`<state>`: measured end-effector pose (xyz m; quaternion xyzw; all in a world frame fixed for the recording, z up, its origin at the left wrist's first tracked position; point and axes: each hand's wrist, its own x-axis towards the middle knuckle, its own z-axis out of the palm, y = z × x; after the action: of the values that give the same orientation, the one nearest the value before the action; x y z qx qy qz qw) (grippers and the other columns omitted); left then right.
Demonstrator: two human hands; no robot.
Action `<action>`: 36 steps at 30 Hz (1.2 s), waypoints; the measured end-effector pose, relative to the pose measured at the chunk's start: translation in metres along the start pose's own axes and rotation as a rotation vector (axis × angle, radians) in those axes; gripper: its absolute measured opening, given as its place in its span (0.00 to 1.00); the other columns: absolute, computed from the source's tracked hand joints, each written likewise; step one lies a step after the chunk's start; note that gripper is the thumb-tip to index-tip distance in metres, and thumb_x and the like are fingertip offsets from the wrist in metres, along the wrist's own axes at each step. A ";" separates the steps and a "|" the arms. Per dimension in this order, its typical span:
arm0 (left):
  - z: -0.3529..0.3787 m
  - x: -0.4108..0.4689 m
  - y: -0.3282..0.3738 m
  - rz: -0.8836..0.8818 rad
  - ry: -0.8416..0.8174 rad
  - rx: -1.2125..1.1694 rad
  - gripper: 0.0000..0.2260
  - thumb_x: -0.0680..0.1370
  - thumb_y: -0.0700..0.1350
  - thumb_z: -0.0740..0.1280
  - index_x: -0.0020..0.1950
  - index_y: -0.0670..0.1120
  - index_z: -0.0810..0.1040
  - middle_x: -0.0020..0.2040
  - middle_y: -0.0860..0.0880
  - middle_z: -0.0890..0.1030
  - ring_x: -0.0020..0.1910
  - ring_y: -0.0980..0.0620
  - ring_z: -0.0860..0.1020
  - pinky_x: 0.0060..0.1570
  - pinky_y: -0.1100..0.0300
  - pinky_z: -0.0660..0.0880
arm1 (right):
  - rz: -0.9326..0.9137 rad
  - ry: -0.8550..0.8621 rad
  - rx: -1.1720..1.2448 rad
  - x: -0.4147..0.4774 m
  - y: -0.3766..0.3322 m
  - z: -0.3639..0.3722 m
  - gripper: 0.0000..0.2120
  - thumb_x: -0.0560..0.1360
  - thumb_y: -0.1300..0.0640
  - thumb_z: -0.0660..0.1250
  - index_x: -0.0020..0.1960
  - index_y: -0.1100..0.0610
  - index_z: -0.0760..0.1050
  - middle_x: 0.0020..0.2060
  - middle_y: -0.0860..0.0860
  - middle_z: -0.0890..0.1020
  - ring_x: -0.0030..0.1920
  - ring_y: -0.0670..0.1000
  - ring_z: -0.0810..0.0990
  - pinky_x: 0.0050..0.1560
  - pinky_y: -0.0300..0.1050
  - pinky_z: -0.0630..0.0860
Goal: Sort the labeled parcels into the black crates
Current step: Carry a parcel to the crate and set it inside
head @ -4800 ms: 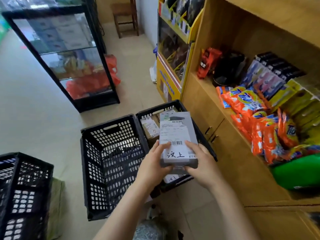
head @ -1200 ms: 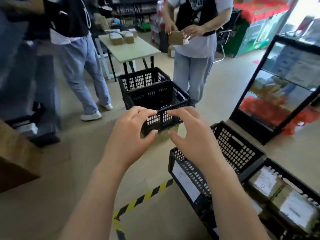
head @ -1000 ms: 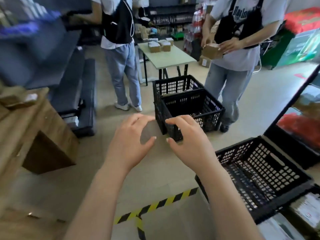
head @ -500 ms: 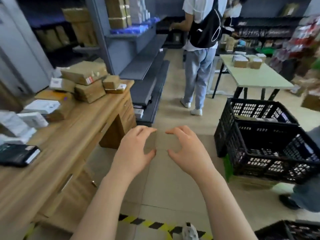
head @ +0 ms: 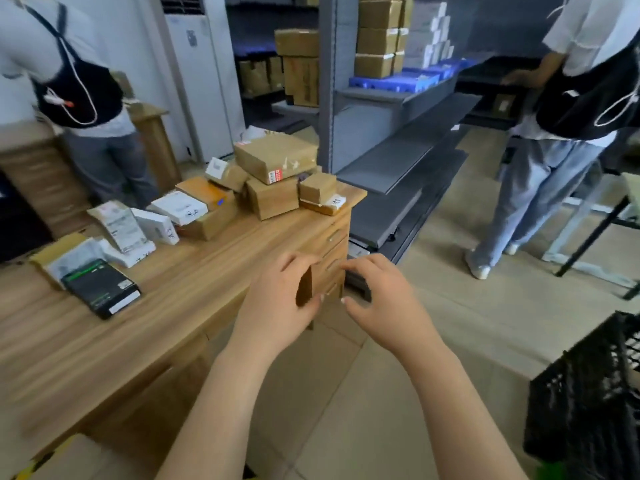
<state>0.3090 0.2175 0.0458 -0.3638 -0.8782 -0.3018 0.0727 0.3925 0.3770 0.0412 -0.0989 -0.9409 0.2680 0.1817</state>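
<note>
Across the wooden desk [head: 194,292] sit the labeled parcels [head: 273,157], piled toward its far end. Left hand [head: 277,303] and right hand [head: 377,306] hover at the desk's corner, fingers loosely curved, holding nothing. Black crate [head: 588,403] low right.

Bare wood spans the desk [head: 207,289] front; parcels [head: 273,157] crowd behind

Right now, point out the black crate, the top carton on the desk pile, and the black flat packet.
black crate [head: 588,403]: head view, its latticed side wall.
top carton [head: 277,157]: head view, its upper face.
black flat packet [head: 98,285]: head view, its top face.
</note>
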 end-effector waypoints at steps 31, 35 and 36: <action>0.030 0.413 -0.240 -0.111 0.054 0.021 0.25 0.72 0.47 0.73 0.68 0.54 0.72 0.62 0.56 0.73 0.60 0.54 0.70 0.56 0.62 0.66 | -0.035 -0.041 0.001 0.468 0.085 0.110 0.24 0.73 0.56 0.72 0.67 0.48 0.72 0.60 0.46 0.74 0.61 0.46 0.71 0.56 0.34 0.65; 0.046 0.451 -0.261 -0.130 0.050 0.023 0.26 0.71 0.47 0.74 0.68 0.52 0.73 0.62 0.54 0.73 0.61 0.52 0.72 0.59 0.56 0.71 | -0.047 -0.054 0.006 0.515 0.102 0.123 0.23 0.72 0.56 0.71 0.66 0.48 0.72 0.60 0.45 0.74 0.62 0.47 0.71 0.57 0.36 0.66; 0.051 0.460 -0.265 -0.147 0.046 0.025 0.27 0.71 0.48 0.74 0.69 0.52 0.72 0.63 0.54 0.72 0.62 0.52 0.71 0.60 0.56 0.71 | -0.056 -0.063 -0.005 0.526 0.108 0.126 0.24 0.72 0.56 0.71 0.66 0.47 0.72 0.60 0.45 0.74 0.62 0.46 0.71 0.57 0.35 0.66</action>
<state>-0.2008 0.3740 0.0379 -0.2902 -0.9044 -0.3036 0.0750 -0.1292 0.5570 0.0354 -0.0645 -0.9492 0.2636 0.1594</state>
